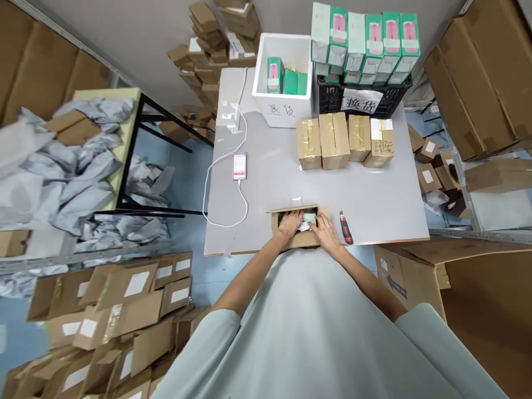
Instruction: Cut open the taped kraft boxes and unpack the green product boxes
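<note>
Clock directions are being read from the middle of the tabletop [274,183], twelve pointing away from the person. At one o'clock a black plastic crate [330,97] is carrying green-and-white product boxes [374,41] stacked above its rim; a knock could topple the upper row. At eleven a white foam box [282,119] is standing beside it. Four taped cartons [333,145] are standing before the crate, posing little hazard.

The small open cardboard carton [301,240] is sitting at six o'clock, close against the front edge; a tug towards the body could, in my judgement, tip it off. The left hand [291,221] is resting over its left part, the right hand [327,230] at its right side. Each grip is showing fingers bent inward; how far either is open, or whether it is pinching anything, I cannot tell. Hard pressing could crush the pale green item [310,217] inside.

At nine a phone [240,166] is lying on its white cable's end; a snag on the looped cable [245,199] could drag it. At five a red-and-black utility knife [345,227] is lying near the right hand; if its blade is exposed, which I cannot confirm, a careless sideways sweep could cause a cut.
</note>
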A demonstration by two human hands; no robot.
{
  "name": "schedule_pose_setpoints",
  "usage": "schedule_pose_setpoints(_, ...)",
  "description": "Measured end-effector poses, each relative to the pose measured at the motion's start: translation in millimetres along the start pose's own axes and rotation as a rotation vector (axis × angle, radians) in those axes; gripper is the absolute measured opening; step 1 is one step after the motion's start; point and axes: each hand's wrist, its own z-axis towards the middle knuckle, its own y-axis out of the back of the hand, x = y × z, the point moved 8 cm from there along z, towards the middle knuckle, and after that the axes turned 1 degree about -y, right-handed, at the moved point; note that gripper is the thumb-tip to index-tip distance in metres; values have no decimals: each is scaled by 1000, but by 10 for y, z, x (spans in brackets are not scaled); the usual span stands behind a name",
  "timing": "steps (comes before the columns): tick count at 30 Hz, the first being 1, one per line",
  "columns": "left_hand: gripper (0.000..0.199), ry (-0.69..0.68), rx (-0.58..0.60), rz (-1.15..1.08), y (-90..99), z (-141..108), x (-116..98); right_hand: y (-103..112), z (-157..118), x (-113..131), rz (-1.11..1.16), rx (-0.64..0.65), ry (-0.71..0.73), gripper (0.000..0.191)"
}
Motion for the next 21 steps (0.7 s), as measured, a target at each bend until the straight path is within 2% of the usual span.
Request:
schedule_pose_setpoints(7, 59, -18, -43, 31, 218, -86, 127, 76, 102, 19, -15, 12, 44, 56)
schedule_pose_setpoints(15, 68, 1, -146, -40, 598, -229, 306, 101, 55, 223, -57, 119, 106, 42)
schedule_pose_setpoints(19, 64, 38, -223, -98, 839, -424, 335, 148, 107, 210, -31, 92, 89, 39)
schedule_pose_setpoints(21, 61, 65, -302, -202, 1009, -576, 386, 185, 149, 172, 39, 73, 61, 40)
